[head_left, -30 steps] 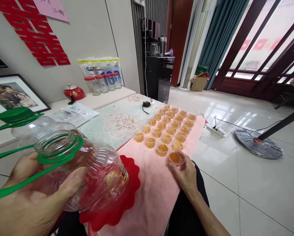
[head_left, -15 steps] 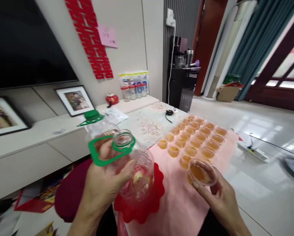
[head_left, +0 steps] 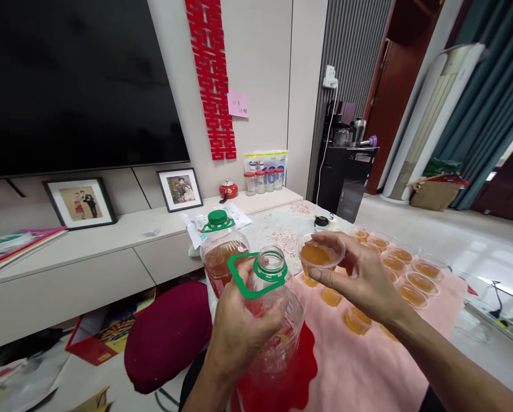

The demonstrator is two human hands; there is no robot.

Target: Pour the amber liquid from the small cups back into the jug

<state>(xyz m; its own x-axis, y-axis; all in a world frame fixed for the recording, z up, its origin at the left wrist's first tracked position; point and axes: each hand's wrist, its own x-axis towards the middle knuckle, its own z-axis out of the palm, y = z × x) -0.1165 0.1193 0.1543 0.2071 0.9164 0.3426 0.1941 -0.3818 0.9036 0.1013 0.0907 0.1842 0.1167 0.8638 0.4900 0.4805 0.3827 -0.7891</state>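
Observation:
My left hand [head_left: 250, 323] grips a clear plastic jug [head_left: 282, 337] by its neck and green handle. The jug has no cap on its mouth and stands over a red scalloped mat [head_left: 305, 366]. My right hand [head_left: 359, 274] holds a clear plastic cup [head_left: 320, 257] of amber liquid by its side, to the right of the jug's mouth and apart from it. Several similar filled cups [head_left: 421, 283] sit in rows on the pink cloth [head_left: 393, 366], partly hidden behind my right forearm. Behind the jug stands a second jug [head_left: 224, 254] with a green cap, holding brownish liquid.
A black tape measure [head_left: 321, 221] lies on the patterned table cover. Framed photos [head_left: 179, 190], a red pot [head_left: 228, 189] and red-lidded jars [head_left: 260, 182] stand on the white cabinet. A maroon stool [head_left: 168, 337] is at the left; a power strip [head_left: 496, 323] lies at the right.
My right hand has carried the cup left and up from the rows toward the jug's mouth. My left hand still holds the jug. The view has turned left.

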